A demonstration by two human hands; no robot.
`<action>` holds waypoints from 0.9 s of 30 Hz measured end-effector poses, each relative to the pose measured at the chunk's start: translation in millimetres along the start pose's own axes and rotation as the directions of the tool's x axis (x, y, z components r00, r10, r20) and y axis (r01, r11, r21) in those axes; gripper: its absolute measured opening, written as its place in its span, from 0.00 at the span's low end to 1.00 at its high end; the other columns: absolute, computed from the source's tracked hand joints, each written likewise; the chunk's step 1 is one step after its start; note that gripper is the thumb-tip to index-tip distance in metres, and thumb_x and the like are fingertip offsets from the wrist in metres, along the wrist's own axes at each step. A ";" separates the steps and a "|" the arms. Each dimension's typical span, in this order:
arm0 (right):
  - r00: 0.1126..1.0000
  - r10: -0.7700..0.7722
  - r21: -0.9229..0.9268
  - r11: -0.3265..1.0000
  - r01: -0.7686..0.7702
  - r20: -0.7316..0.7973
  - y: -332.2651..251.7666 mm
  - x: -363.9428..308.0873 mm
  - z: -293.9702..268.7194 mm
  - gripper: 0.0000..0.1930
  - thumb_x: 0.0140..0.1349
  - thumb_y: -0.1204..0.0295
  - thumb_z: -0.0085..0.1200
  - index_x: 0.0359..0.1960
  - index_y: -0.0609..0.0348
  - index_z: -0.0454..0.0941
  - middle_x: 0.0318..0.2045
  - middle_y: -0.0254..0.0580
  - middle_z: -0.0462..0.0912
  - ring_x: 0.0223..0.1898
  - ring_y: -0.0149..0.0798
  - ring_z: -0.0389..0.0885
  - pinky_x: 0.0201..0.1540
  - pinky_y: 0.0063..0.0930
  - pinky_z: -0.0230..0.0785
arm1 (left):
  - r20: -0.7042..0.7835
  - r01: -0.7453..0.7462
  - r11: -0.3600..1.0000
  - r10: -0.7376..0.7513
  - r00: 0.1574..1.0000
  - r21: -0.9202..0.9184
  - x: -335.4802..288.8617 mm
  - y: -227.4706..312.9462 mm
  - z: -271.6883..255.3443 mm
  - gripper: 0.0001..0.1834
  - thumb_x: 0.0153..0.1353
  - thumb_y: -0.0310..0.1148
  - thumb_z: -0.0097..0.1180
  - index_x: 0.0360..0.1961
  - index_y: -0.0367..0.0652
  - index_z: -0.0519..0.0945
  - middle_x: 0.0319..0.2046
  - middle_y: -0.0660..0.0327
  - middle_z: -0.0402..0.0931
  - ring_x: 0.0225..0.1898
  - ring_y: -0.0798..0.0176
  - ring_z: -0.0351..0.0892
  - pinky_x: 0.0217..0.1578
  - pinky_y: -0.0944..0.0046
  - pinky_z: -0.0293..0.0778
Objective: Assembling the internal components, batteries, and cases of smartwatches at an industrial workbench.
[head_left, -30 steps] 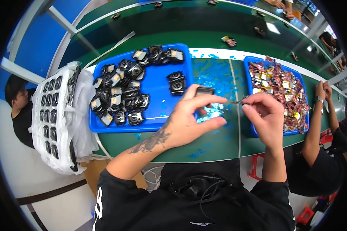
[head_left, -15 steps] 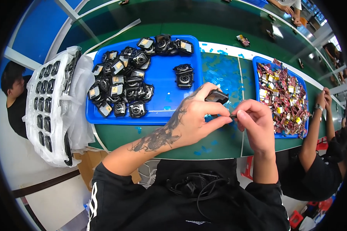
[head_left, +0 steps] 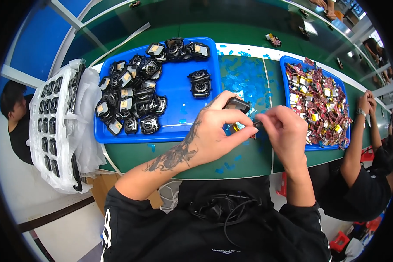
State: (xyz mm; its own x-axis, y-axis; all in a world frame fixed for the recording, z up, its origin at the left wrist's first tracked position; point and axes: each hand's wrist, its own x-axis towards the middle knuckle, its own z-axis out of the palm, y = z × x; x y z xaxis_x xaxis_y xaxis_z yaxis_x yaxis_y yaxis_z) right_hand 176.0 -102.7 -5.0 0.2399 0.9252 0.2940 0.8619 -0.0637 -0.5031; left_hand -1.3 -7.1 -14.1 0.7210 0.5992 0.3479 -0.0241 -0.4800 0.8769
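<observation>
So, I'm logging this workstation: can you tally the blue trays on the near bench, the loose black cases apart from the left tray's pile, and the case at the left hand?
Blue trays: 2 (left tray, right tray)
Loose black cases: 2
Held black case, in the left hand: 1
Total: 5

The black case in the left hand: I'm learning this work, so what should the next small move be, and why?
Probably settle the small dark piece into a firm pinch of the right hand before parting the hands: it lies where the two hands meet, which one grips it is unclear, and the left hand also holds the black case.
</observation>
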 end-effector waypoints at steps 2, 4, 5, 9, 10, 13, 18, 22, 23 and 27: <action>1.000 0.018 0.099 0.995 -0.015 -0.025 -7.7 -1.5 -4.1 0.18 0.50 0.80 0.65 0.45 0.56 0.80 0.28 0.42 0.78 0.24 0.35 0.77 0.28 0.27 0.71 | -0.010 0.074 0.996 -0.075 0.997 -0.050 -1.3 -1.9 -0.1 0.06 0.50 0.23 0.68 0.30 0.37 0.84 0.39 0.55 0.74 0.38 0.65 0.76 0.38 0.67 0.73; 0.999 0.042 0.305 0.952 -0.038 -0.006 -11.9 0.0 -8.1 0.19 0.52 0.81 0.64 0.48 0.60 0.80 0.37 0.41 0.77 0.29 0.30 0.79 0.31 0.24 0.74 | -0.025 0.104 0.993 -0.106 0.994 -0.056 -0.8 4.5 -0.2 0.05 0.50 0.23 0.67 0.29 0.37 0.84 0.40 0.56 0.75 0.39 0.66 0.76 0.38 0.68 0.73; 0.999 0.043 0.306 0.951 -0.038 -0.010 -7.2 -3.4 -5.6 0.19 0.52 0.81 0.64 0.48 0.60 0.80 0.37 0.41 0.77 0.29 0.30 0.79 0.31 0.24 0.74 | -0.044 0.137 0.989 -0.139 0.989 -0.065 -0.4 6.8 -0.4 0.04 0.51 0.23 0.67 0.29 0.37 0.84 0.40 0.56 0.75 0.39 0.66 0.75 0.38 0.69 0.73; 0.985 0.048 0.802 0.575 -0.163 0.166 -5.0 -13.5 4.7 0.14 0.60 0.83 0.57 0.48 0.68 0.75 0.42 0.41 0.78 0.41 0.29 0.79 0.38 0.19 0.75 | 0.046 0.034 0.999 -0.035 0.998 0.030 0.7 3.5 -1.3 0.05 0.53 0.23 0.65 0.33 0.37 0.84 0.42 0.55 0.75 0.40 0.66 0.76 0.38 0.70 0.72; 0.991 0.094 0.849 0.513 -0.130 0.095 -8.8 -13.3 7.5 0.11 0.61 0.83 0.55 0.45 0.67 0.75 0.41 0.42 0.79 0.42 0.29 0.79 0.41 0.19 0.74 | 0.043 0.043 0.999 -0.043 0.998 0.013 1.6 7.0 -0.7 0.09 0.54 0.22 0.63 0.38 0.37 0.82 0.43 0.55 0.74 0.41 0.66 0.76 0.39 0.70 0.73; 0.974 0.224 0.927 0.364 -0.092 0.008 -13.6 -9.5 2.6 0.04 0.65 0.81 0.49 0.40 0.65 0.72 0.39 0.41 0.78 0.42 0.29 0.77 0.43 0.22 0.71 | 0.023 0.134 0.987 -0.133 0.991 -0.087 0.3 11.3 1.7 0.20 0.60 0.18 0.53 0.54 0.38 0.73 0.48 0.54 0.74 0.48 0.66 0.75 0.46 0.68 0.72; 0.983 0.122 0.757 0.626 -0.186 0.140 -6.4 -15.2 -5.5 0.03 0.61 0.82 0.54 0.35 0.64 0.75 0.37 0.40 0.78 0.40 0.30 0.77 0.46 0.25 0.69 | -0.004 0.284 0.866 -0.313 0.950 -0.412 1.5 2.1 -0.5 0.19 0.63 0.15 0.46 0.55 0.37 0.70 0.54 0.54 0.72 0.56 0.64 0.72 0.56 0.67 0.68; 0.995 -0.049 0.600 0.800 -0.014 0.088 -11.7 -13.0 6.0 0.06 0.56 0.82 0.59 0.34 0.64 0.76 0.38 0.45 0.79 0.48 0.43 0.79 0.50 0.31 0.71 | 0.054 0.212 0.967 -0.206 0.977 -0.142 2.4 5.9 -7.2 0.17 0.62 0.17 0.49 0.52 0.35 0.77 0.49 0.58 0.74 0.53 0.68 0.74 0.48 0.71 0.71; 0.979 0.079 0.753 0.628 -0.197 0.190 -14.2 -15.0 10.5 0.04 0.60 0.82 0.57 0.35 0.66 0.75 0.38 0.43 0.80 0.43 0.37 0.81 0.48 0.27 0.73 | 0.107 0.205 0.976 -0.198 0.974 -0.067 2.9 9.4 -6.6 0.16 0.62 0.17 0.50 0.51 0.35 0.78 0.48 0.59 0.74 0.52 0.68 0.74 0.46 0.72 0.72; 0.969 0.126 0.907 0.343 -0.244 0.213 -14.5 -16.4 12.5 0.03 0.65 0.81 0.53 0.39 0.67 0.74 0.38 0.38 0.79 0.39 0.28 0.80 0.44 0.23 0.75 | 0.020 0.212 0.730 -0.262 0.965 -0.649 2.3 19.8 3.7 0.18 0.58 0.20 0.60 0.51 0.36 0.78 0.50 0.59 0.76 0.38 0.73 0.76 0.35 0.74 0.69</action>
State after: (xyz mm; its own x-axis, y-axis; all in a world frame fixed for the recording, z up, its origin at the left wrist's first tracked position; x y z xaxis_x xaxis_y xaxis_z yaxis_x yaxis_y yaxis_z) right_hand 154.0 -112.4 -12.7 0.2462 0.9680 0.0479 -0.1684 0.0914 -0.9815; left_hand 2.5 -17.6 2.9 0.7156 0.6915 0.0992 -0.3146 0.1922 0.9296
